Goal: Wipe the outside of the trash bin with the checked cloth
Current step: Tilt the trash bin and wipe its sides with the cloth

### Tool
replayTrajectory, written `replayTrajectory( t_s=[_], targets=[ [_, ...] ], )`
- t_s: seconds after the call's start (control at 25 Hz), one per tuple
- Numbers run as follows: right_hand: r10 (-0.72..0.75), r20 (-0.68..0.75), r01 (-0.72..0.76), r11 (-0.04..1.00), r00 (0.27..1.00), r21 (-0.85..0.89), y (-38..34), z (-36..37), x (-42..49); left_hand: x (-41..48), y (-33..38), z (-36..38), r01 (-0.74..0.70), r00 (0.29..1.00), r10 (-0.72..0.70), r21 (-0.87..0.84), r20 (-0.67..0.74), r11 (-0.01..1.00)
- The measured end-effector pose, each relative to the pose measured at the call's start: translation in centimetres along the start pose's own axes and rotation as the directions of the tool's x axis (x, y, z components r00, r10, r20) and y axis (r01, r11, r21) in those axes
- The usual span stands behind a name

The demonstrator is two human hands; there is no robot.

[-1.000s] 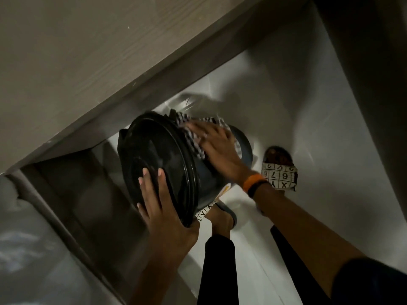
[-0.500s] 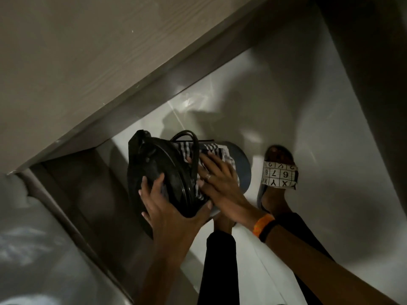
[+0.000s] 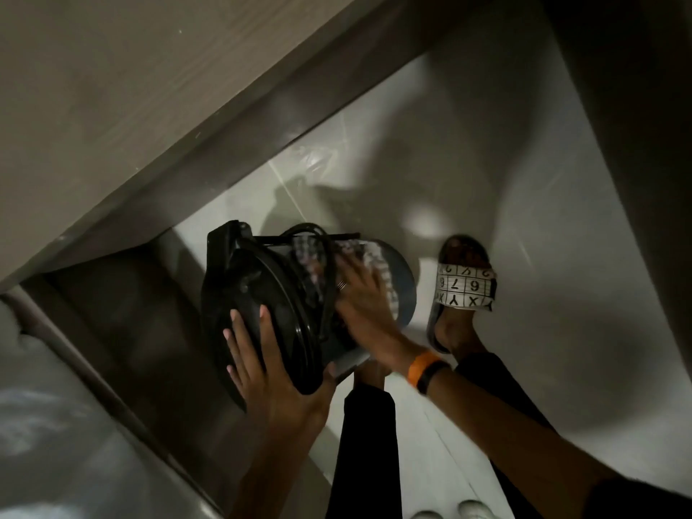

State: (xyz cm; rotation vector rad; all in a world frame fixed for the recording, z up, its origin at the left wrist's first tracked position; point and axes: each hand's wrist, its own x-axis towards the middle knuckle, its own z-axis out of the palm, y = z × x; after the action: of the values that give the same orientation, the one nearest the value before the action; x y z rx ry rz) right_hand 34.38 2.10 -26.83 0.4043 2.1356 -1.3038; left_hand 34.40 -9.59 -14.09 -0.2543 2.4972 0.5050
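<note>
A round dark trash bin with a glossy black plastic lid [image 3: 262, 305] lay tipped on its side over the pale, shiny tiled floor [image 3: 524, 189], its lid facing the nine o'clock side and its grey-blue body pointing toward three o'clock. A thin black wire handle [image 3: 322, 264] arched across the body near the lid rim. The left hand [image 3: 269, 376] lay flat against the lid from six o'clock, fingers spread and thumb hooked under the rim, bracing the bin. The right hand [image 3: 365, 301], blurred, pressed open-palmed on a black-and-white checked cloth [image 3: 374, 256], which was draped over the upper side of the bin's body; a ring showed on one finger and an orange and black wristband [image 3: 427, 370] circled the wrist. At three o'clock of the bin, just beside it, stood a foot in a dark slide sandal with a white strap printed with letters and numbers in a grid [image 3: 464, 290]. Black trouser legs [image 3: 369, 455] rose from six o'clock, the nearer leg partly hidden behind the bin. A long grey wood-grain cabinet panel [image 3: 131, 99] ran diagonally across twelve and ten o'clock, overhanging the floor, with a dark recess beneath it at eight o'clock. Pale blurred fabric [image 3: 45, 436] filled the seven o'clock corner.
</note>
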Motion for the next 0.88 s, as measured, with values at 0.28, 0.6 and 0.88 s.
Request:
replayTrajectory(
  t_s=[0.28,0.6,0.88],
  targets=[
    [0.018,0.151,-0.002,0.995,0.988,-0.102,3.5,-2.1,4.2,-2.5,-1.6,0.5,-0.077,0.997,0.076,0.089,0.011,0.993],
    [-0.133,0.064,0.125,0.985,0.989,0.118,-1.4,-1.0,1.4,-2.9,-1.5,1.2,-0.103,0.994,0.108,0.151,-0.026,0.983],
    [0.268,0.165,-0.265,0.963,0.949,-0.042,6.6,-2.7,7.7,-1.7,-1.0,1.3,-0.08,0.995,0.086,0.104,-0.054,0.991]
  ],
)
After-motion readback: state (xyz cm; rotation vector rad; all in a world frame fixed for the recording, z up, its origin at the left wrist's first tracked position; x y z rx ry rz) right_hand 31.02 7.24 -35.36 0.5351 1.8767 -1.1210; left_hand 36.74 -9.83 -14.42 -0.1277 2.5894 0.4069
